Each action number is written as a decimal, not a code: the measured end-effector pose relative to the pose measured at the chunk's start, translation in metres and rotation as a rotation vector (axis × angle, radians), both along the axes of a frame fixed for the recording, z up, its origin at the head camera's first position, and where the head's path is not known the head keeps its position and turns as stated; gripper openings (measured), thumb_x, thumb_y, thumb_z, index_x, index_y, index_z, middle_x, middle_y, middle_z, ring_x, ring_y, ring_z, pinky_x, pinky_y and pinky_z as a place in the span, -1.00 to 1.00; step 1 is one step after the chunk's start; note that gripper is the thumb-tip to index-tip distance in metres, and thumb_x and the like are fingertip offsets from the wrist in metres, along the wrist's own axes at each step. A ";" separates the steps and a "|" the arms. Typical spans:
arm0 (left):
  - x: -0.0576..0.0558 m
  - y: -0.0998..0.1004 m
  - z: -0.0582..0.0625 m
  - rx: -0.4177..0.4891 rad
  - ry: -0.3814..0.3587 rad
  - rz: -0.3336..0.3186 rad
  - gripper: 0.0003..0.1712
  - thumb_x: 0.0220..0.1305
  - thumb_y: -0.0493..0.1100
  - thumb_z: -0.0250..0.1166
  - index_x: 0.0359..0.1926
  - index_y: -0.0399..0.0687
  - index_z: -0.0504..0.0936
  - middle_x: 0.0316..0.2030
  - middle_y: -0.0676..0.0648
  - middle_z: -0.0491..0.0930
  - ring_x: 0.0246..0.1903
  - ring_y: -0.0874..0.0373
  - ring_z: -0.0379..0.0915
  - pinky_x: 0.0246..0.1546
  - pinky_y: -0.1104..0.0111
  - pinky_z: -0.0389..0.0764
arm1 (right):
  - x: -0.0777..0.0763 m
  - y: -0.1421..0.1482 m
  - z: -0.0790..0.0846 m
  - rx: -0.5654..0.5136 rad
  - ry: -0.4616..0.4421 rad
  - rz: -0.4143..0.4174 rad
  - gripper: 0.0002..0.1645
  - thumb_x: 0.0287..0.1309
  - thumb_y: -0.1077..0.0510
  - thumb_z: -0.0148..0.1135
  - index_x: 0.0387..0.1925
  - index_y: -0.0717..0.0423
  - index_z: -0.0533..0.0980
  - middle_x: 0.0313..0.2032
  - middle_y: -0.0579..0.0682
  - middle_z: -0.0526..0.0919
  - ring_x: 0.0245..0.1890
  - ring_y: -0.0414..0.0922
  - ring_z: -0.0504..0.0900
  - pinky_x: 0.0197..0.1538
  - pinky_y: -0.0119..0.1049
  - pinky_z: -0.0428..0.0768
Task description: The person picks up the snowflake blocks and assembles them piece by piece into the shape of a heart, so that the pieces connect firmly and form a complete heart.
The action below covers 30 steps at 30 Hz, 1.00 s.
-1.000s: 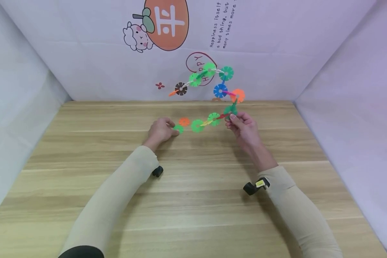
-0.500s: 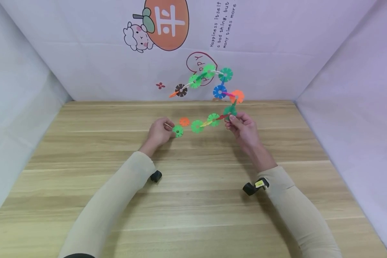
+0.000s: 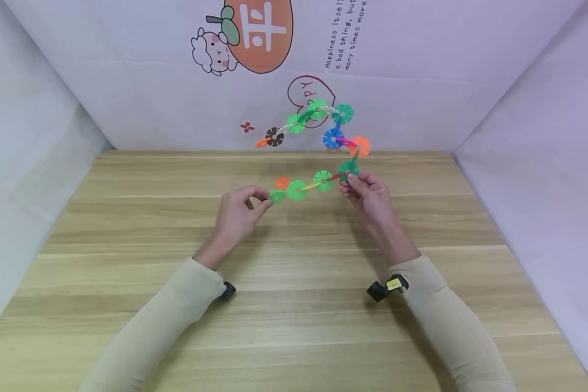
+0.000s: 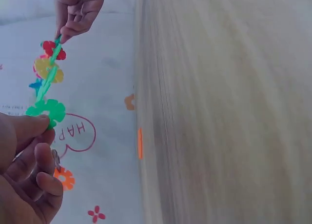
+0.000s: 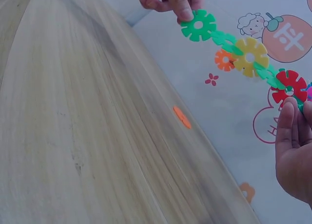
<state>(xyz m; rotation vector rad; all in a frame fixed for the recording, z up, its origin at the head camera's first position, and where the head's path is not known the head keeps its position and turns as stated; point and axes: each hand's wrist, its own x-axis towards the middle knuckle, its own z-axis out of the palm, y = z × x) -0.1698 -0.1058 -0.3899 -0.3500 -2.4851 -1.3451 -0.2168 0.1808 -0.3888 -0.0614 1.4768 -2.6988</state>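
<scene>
A chain of slotted plastic snowflake discs hangs in the air in an open loop in the head view. My right hand (image 3: pixel 372 201) pinches its dark green disc (image 3: pixel 348 171), beside a red disc (image 5: pixel 290 82). From there the chain runs left through a yellow disc (image 5: pixel 253 53) to a light green disc (image 3: pixel 297 190). My left hand (image 3: pixel 237 215) pinches another green disc (image 5: pixel 198 25) between thumb and fingertips, its edge meeting that end disc. How deep the slots sit cannot be told. At the loop's other end are a black disc (image 3: pixel 274 136) and an orange disc (image 3: pixel 262 143).
A loose orange disc (image 3: pixel 282 183) lies flat on the wooden table (image 3: pixel 284 305), close to its back edge. Behind the table stands a white printed backdrop (image 3: pixel 397 65), with white side walls at left and right. Black cameras are strapped at both wrists.
My left hand has turned and shifted, bringing its green disc from apart to against the chain's end disc, now tilted nearly edge-on. My right hand has barely moved, and the head view has shifted slightly.
</scene>
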 end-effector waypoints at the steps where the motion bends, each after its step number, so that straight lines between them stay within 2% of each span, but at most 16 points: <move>1: 0.002 0.000 0.001 -0.024 0.054 -0.012 -0.90 0.23 -0.25 0.46 -0.22 -0.12 0.76 -0.33 0.01 0.70 -0.62 0.16 0.37 -0.61 0.39 0.42 | 0.000 0.000 0.000 -0.005 -0.002 0.001 -0.86 0.38 0.39 0.15 -0.34 0.23 0.56 -0.39 0.07 0.72 -0.42 -0.14 0.69 -0.23 -0.38 0.68; 6: 0.005 -0.001 0.000 -0.120 0.287 -0.060 -0.93 0.20 -0.35 0.45 -0.28 -0.16 0.75 -0.36 -0.03 0.71 -0.59 0.22 0.41 -0.58 0.41 0.46 | 0.002 -0.002 0.002 -0.010 -0.015 0.007 -0.83 0.38 0.39 0.14 -0.38 0.23 0.53 -0.40 0.08 0.71 -0.41 -0.14 0.70 -0.23 -0.38 0.68; 10: 0.005 -0.002 -0.001 -0.159 0.381 -0.072 -0.91 0.16 -0.40 0.46 -0.33 -0.17 0.76 -0.39 -0.05 0.72 -0.61 0.23 0.43 -0.58 0.43 0.46 | 0.001 -0.002 0.002 -0.004 -0.012 0.009 -0.82 0.39 0.39 0.14 -0.39 0.22 0.53 -0.39 0.09 0.72 -0.41 -0.14 0.71 -0.23 -0.38 0.68; 18: 0.002 0.001 -0.001 -0.189 0.435 -0.110 -0.93 0.17 -0.40 0.45 -0.34 -0.18 0.76 -0.39 -0.06 0.73 -0.61 0.22 0.45 -0.56 0.42 0.49 | 0.001 -0.003 0.000 0.008 -0.003 0.023 -0.81 0.38 0.39 0.15 -0.40 0.21 0.53 -0.40 0.08 0.73 -0.42 -0.15 0.70 -0.23 -0.38 0.68; 30: 0.000 0.003 -0.005 -0.118 0.470 -0.210 -0.88 0.11 -0.53 0.43 -0.38 -0.29 0.71 -0.50 -0.10 0.63 -0.60 0.20 0.39 -0.58 0.46 0.45 | -0.001 -0.002 0.000 0.009 -0.034 0.054 -0.81 0.39 0.38 0.13 -0.40 0.22 0.53 -0.39 0.07 0.73 -0.43 -0.15 0.69 -0.26 -0.40 0.67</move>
